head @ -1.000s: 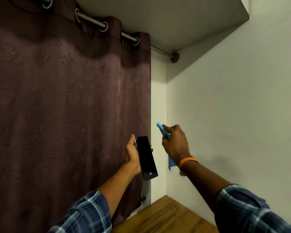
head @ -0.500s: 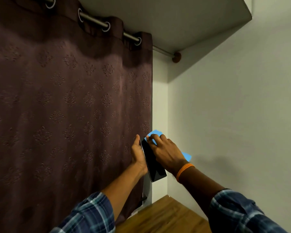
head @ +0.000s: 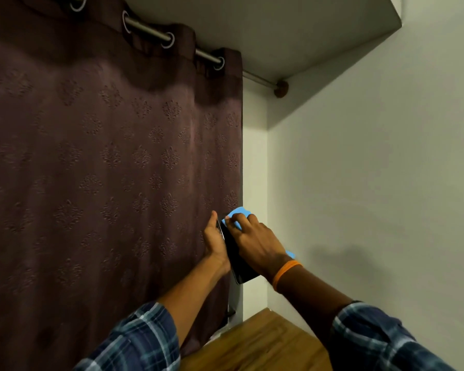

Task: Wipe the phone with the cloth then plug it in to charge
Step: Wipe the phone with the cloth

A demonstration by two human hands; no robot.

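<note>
A black phone [head: 239, 266] is held upright in front of the curtain, its dark screen facing right. My left hand [head: 214, 242] grips it from behind along its left edge. My right hand [head: 252, 242], with an orange band on the wrist, presses a blue cloth [head: 239, 213] flat against the upper part of the screen. A corner of the cloth also shows below the right wrist. Most of the cloth and the top half of the phone are hidden under my right hand. No charger or cable shows.
A dark brown patterned curtain [head: 105, 170] hangs from a metal rod [head: 156, 32] and fills the left side. A plain pale wall [head: 373, 183] stands on the right. A wooden surface [head: 263, 344] lies below the hands, in the corner.
My right hand has brought the blue cloth from beside the phone onto its screen. Both hands and the phone have shifted slightly right and up toward the corner.
</note>
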